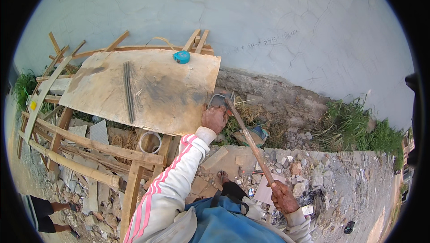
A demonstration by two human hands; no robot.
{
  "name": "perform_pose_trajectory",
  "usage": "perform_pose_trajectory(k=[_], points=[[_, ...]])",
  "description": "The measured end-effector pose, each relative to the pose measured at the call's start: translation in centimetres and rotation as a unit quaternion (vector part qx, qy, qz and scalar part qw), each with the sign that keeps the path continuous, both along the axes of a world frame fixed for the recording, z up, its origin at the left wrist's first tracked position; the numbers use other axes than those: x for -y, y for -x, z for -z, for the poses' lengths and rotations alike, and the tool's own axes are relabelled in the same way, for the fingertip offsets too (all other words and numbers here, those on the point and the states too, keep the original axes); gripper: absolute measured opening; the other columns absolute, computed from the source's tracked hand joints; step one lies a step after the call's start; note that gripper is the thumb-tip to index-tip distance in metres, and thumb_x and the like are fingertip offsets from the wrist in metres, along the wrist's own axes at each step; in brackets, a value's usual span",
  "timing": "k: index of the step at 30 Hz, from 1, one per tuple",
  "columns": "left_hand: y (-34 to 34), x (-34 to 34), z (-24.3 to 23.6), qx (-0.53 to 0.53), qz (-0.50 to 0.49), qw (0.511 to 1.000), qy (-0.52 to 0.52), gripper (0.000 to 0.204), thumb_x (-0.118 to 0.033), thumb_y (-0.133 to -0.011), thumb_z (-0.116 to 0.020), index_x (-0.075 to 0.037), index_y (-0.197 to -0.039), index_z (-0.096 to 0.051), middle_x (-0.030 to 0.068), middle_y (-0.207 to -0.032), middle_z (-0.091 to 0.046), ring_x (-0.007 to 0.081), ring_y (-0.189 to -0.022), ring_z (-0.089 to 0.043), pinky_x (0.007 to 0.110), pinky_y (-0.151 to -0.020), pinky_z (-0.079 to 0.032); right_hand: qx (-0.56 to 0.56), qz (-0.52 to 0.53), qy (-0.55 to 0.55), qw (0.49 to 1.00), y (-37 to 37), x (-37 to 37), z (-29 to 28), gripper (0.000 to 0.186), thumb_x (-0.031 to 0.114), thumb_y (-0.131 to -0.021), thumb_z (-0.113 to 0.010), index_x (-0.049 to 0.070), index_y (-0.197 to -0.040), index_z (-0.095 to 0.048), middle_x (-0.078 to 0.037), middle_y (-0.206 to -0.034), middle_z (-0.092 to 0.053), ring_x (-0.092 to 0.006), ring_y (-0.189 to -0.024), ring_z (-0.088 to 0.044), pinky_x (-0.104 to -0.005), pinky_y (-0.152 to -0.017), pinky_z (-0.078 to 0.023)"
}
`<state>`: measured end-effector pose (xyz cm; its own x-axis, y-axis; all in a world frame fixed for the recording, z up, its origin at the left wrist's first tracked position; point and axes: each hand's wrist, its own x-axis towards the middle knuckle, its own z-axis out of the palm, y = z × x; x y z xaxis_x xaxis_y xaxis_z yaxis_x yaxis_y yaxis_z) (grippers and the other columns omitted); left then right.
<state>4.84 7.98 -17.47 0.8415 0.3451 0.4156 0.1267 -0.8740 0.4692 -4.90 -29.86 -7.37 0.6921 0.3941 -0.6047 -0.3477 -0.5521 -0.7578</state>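
My left hand (215,118) is closed on a bent metal rod (215,98) at the right edge of a stained board (170,86), beside a small dark metal piece (226,95); what lies under my fingers is partly hidden. My right hand (283,196), low at the right, grips a long rusty bar (246,138), whose far end reaches that metal piece. Several straight metal rods (128,91) lie side by side on the board, and a turquoise tape measure (181,57) sits at its back edge.
A wooden frame (103,147) supports the board, with a white ring (159,144) at its front. A pale cracked wall (313,28) stands behind, weeds (345,126) at its foot. Rubble (304,176) covers the ground. Another person's legs (45,218) show at lower left.
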Motion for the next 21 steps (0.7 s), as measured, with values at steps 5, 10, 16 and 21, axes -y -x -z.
perform_pose_trajectory(k=[5, 10, 16, 21], points=[[0.8, -0.4, -0.1, -0.006, 0.026, 1.000, -0.011, 0.026, -0.030, -0.087, -0.064, -0.008, -0.100, -0.070, 0.0158, -0.098, -0.068, 0.0356, -0.099, -0.065, 0.055, -0.103, -0.039, 0.031, 0.024, -0.030, 0.999, 3.3, -1.6, 2.0, 0.037, 0.046, -0.105, -0.049, 0.010, -0.098, -0.052, 0.005, -0.057, -0.040, -0.0046, -0.041, -0.034, -0.0245, -0.036, -0.027], [2.0, -0.6, -1.2, 0.089, -0.101, 0.991, -0.011, 0.033, -0.032, -0.088, -0.066, -0.006, -0.109, -0.069, 0.0166, -0.114, -0.061, 0.0378, -0.107, -0.058, 0.051, -0.098, -0.042, 0.012, -0.021, -0.040, 0.999, 0.6, -0.3, 0.4, 0.036, 0.045, -0.105, -0.050, 0.011, -0.097, -0.052, 0.006, -0.060, -0.037, -0.0043, -0.045, -0.035, -0.0239, -0.038, -0.028], [1.6, -1.8, -1.3, -0.056, -0.190, 0.980, 0.005, 0.037, -0.033, -0.083, -0.070, -0.005, -0.107, -0.067, 0.0167, -0.104, -0.066, 0.0391, -0.091, -0.066, 0.052, -0.083, -0.052, 0.006, -0.030, -0.061, 0.998, -4.1, 0.4, 5.0, 0.040, 0.042, -0.101, -0.060, 0.005, -0.086, -0.056, 0.002, -0.067, -0.049, -0.0081, -0.052, -0.045, -0.0266, -0.046, -0.038], [1.0, -3.4, -2.0, -0.057, -0.170, 0.977, 0.118, 0.029, -0.024, -0.084, -0.067, -0.002, -0.103, -0.065, 0.0165, -0.085, -0.069, 0.0359, -0.075, -0.069, 0.048, -0.073, -0.055, 0.141, -0.063, -0.017, 0.988, -8.0, 2.2, 10.4, 0.037, 0.036, -0.096, -0.069, 0.000, -0.086, -0.065, 0.003, -0.065, -0.051, -0.0078, -0.059, -0.045, -0.0291, -0.053, -0.037]])
